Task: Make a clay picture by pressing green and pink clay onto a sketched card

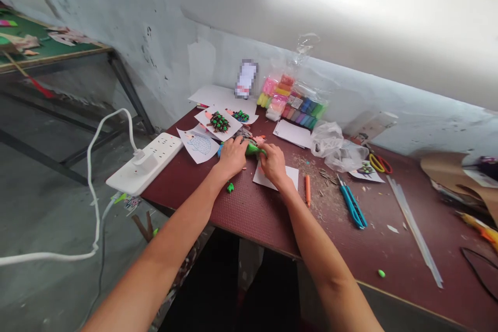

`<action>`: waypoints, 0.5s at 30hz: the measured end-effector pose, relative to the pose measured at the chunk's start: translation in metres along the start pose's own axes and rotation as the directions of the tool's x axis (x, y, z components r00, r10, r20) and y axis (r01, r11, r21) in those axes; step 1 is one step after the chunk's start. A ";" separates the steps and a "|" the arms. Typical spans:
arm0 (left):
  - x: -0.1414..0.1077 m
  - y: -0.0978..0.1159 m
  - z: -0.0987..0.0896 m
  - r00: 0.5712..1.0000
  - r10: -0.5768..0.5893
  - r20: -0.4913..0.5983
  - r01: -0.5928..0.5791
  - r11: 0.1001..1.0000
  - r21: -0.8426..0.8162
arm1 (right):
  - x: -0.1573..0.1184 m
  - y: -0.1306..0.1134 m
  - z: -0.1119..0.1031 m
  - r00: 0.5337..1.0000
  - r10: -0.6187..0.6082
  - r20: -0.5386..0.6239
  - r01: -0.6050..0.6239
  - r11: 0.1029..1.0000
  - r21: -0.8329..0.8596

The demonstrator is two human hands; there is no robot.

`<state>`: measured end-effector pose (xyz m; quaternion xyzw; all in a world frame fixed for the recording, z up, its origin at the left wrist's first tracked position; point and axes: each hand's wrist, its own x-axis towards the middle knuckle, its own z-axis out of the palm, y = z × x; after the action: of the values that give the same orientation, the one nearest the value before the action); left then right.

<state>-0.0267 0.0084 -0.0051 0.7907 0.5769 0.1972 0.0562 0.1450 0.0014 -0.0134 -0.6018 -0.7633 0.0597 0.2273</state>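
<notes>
A lump of green clay (252, 149) lies between my two hands above the middle of the dark red table. My right hand (273, 162) pinches its right end, fingers closed. My left hand (233, 155) is at its left side, with fingers bent together; what it grips is hidden. Under my right hand lies a white card (291, 175). Behind my hands are pink and grey pieces (259, 139). Cards with clay hedgehogs (219, 122) and a blue hedgehog drawing (200, 146) lie to the left. A small green clay bit (230, 187) sits near my left wrist.
A white power strip (146, 163) overhangs the left edge. Packs of coloured clay (295, 104) and a phone (246, 79) stand by the wall. Rightward lie an orange stick (307, 190), teal cutters (352, 205), scissors (380, 163), clear plastic bags (338, 148) and clear glue sticks (414, 231).
</notes>
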 end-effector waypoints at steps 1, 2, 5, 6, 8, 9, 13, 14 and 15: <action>0.000 0.000 -0.001 1.000 0.001 0.006 -0.001 1.000 0.001 | 0.001 -0.001 0.000 1.000 -0.015 0.018 0.015 1.000 0.010; 0.001 -0.001 -0.002 1.000 -0.004 0.004 0.004 1.000 -0.010 | 0.001 -0.001 0.000 0.999 -0.031 0.027 0.031 0.999 0.022; 0.003 -0.002 -0.006 0.997 -0.069 -0.037 0.067 0.996 -0.065 | 0.001 -0.001 0.001 0.998 -0.066 0.012 0.066 0.996 0.055; 0.003 -0.002 -0.008 0.994 -0.097 -0.052 0.093 0.992 -0.080 | 0.001 -0.001 0.001 0.997 -0.073 0.002 0.073 0.995 0.065; 0.003 -0.001 -0.011 0.987 -0.140 -0.078 0.131 0.986 -0.106 | 0.000 0.000 0.001 0.997 -0.082 -0.010 0.083 0.994 0.078; 0.002 0.001 -0.012 0.984 -0.152 -0.092 0.141 0.983 -0.121 | -0.001 0.001 0.002 0.997 -0.083 -0.009 0.083 0.993 0.082; 0.002 0.002 -0.016 0.970 -0.177 -0.167 0.140 0.967 -0.212 | -0.003 0.003 0.002 0.998 -0.060 0.009 0.059 0.994 0.091; 0.003 0.001 -0.017 0.963 -0.189 -0.190 0.139 0.958 -0.249 | -0.003 0.004 0.001 0.999 -0.052 0.003 0.052 0.994 0.097; 0.004 -0.001 -0.017 0.955 -0.206 -0.213 0.139 0.946 -0.292 | -0.003 0.005 0.000 0.999 -0.044 -0.014 0.045 0.993 0.107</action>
<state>-0.0334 0.0103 0.0110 0.6916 0.6141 0.3636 0.1115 0.1500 -0.0007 -0.0159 -0.5720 -0.7708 0.0920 0.2650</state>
